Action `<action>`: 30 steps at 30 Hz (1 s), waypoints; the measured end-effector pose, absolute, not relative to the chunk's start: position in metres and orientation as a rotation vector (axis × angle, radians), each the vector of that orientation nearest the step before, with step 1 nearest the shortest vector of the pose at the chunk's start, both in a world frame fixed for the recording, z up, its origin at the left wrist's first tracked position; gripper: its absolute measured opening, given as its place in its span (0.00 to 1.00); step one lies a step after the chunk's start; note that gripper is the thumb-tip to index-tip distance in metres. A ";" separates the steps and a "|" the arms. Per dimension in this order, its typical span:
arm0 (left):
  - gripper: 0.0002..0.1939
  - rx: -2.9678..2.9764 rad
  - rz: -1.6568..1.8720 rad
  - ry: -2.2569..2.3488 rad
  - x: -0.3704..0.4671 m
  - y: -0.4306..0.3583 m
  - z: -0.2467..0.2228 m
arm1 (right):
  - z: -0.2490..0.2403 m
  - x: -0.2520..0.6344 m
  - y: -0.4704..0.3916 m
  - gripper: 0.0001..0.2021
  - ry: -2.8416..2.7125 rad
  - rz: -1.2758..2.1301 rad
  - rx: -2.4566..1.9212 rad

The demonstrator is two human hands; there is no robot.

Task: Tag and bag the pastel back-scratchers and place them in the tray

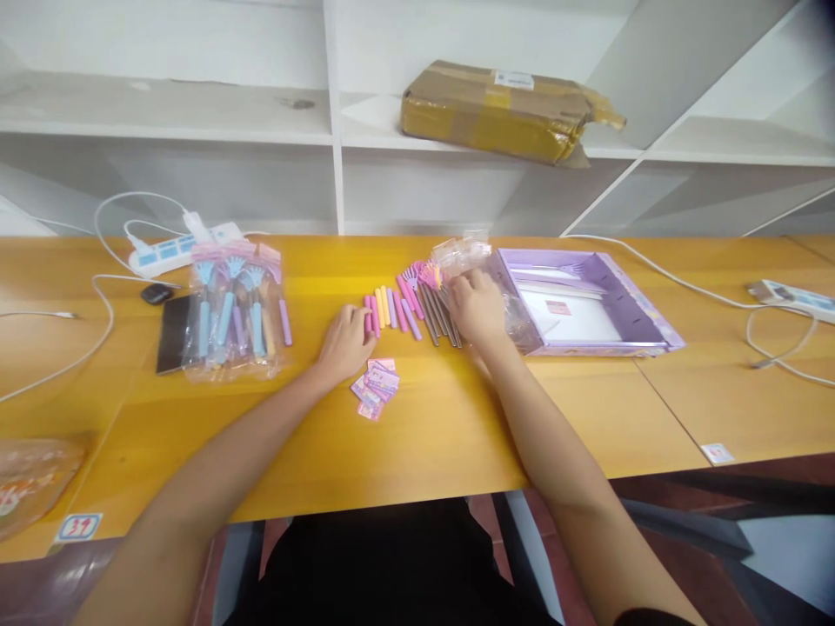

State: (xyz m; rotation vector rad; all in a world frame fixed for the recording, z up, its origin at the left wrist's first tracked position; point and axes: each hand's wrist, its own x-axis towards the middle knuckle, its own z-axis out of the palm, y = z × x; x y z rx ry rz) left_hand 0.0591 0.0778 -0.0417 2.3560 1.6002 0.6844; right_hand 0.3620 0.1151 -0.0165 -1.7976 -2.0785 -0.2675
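My left hand [348, 341] rests on the table at the left end of a row of short coloured handles [384, 308], pink, yellow and purple. Its loosely bent fingers touch the nearest pink handle without wrapping round it. My right hand [477, 306] is over the right side of several thin metal rods [433, 315] and the edge of clear plastic bags [515, 317]. Its fingers are curled down, and what they hold is hidden. Pink and purple hand-shaped heads [421, 275] lie at the rods' far ends. Small printed cards [378, 385] are spread in a pile nearer me.
A purple open box [645, 309] with papers inside stands at right. Bagged blue and purple back scratchers [228, 317] lie left, over a dark flat object [170, 335]. Power strips [163, 254] and white cables lie at both sides. A taped carton [496, 113] sits on the shelf.
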 end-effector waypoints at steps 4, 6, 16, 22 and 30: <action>0.18 2.373 0.678 1.592 0.059 0.077 -0.042 | -0.014 0.395 0.125 0.24 -2.010 -0.383 -1.840; 0.19 2.377 0.671 1.600 0.059 0.077 -0.041 | -0.016 0.405 0.127 0.27 -2.042 -0.347 -1.904; 0.17 2.396 0.667 1.603 0.059 0.078 -0.042 | -0.010 0.396 0.125 0.32 -1.739 -0.241 -2.093; 0.19 2.404 0.648 1.602 0.059 0.077 -0.040 | -0.011 0.421 0.138 0.27 -1.607 -0.147 -1.951; 0.19 2.399 0.627 1.606 0.059 0.076 -0.038 | -0.001 0.417 0.122 0.26 -1.645 0.008 -2.088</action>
